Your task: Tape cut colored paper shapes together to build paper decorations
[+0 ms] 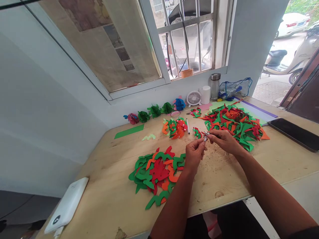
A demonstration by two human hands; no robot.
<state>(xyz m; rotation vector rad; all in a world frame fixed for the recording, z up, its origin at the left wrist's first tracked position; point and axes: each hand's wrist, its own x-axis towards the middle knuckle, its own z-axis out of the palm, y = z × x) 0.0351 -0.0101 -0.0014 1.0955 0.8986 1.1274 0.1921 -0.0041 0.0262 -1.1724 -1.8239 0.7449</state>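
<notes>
My left hand [195, 153] is closed at the middle of the table, its fingertips pinching a small white piece [205, 138]. Close against it on the right, my right hand [222, 139] is closed too, with something small and greyish at its fingertips that I cannot make out. Just behind my fingers lies a red and green cut piece with white spots [196, 132]. A heap of green, red and orange wavy cutouts [159, 171] spreads to the left of my left forearm. Beyond my right hand is a large pile of green, red and orange scraps [234, 122].
The wooden table [107, 186] carries a white marker [187, 126], a smaller cutout pile [174, 128], a green strip [129, 131] and a black phone [295, 132]. Paper ornaments [154, 111], a small fan [193, 99] and a glass bottle [215, 87] stand along the wall.
</notes>
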